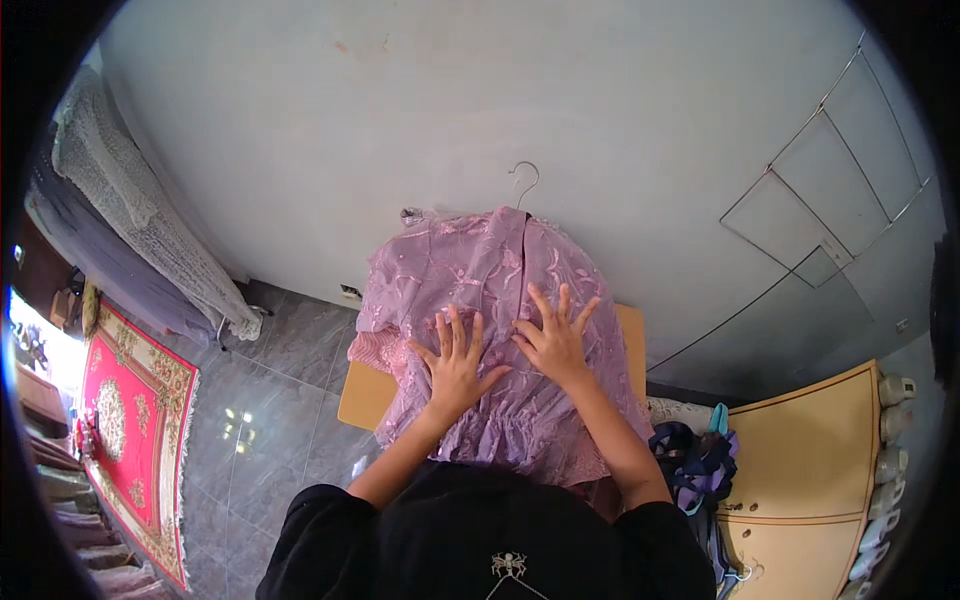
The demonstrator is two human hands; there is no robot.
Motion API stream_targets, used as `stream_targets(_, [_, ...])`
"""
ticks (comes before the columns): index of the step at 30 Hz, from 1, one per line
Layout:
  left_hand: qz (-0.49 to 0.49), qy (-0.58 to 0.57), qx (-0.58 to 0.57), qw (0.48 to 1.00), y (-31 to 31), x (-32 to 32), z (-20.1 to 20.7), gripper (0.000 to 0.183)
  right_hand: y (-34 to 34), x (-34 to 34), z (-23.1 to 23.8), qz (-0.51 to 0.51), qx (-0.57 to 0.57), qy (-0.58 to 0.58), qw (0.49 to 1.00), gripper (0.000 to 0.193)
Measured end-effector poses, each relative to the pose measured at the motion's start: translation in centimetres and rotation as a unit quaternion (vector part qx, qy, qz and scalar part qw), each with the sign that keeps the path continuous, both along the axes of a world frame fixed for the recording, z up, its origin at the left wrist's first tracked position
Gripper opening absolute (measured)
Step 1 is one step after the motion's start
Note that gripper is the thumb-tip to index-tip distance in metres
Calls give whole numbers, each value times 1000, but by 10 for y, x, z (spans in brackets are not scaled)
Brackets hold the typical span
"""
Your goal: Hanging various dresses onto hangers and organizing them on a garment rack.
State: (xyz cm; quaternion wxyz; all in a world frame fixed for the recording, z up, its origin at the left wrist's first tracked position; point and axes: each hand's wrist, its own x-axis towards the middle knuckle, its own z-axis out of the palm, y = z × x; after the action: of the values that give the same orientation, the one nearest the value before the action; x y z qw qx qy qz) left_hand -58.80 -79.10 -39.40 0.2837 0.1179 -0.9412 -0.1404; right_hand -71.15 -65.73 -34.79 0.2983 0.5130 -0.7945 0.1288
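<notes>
Nearby, rug (113, 425), cabinet (800, 450), perhaps bags (692, 462), left hand (456, 375), right hand (557, 345), both released atop garment (455, 265)

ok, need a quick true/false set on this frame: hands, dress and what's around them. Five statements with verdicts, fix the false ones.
1. The left hand and the right hand are both over the purple dress. True.
2. The right hand is clenched into a fist. False: the right hand is open and spread.
3. The metal hanger hook shows above the dress in the picture. True.
4. The red rug lies to the person's left. True.
5. The wooden cabinet stands at the picture's left edge. False: the wooden cabinet is at the right.
</notes>
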Motion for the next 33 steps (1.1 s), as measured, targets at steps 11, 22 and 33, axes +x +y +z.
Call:
stream_targets(11, [6,-15,16,1000,5,0,2,88,0,-10,1,42,4,23,999,18])
stream_targets(22, [7,-11,16,1000,19,-9,3,78,-2,-8,4,49,-11,-8,999,11])
stream_targets(33, [16,26,-9,999,31,-34,-1,67,4,-7,-3,52,-62,-96,992,13])
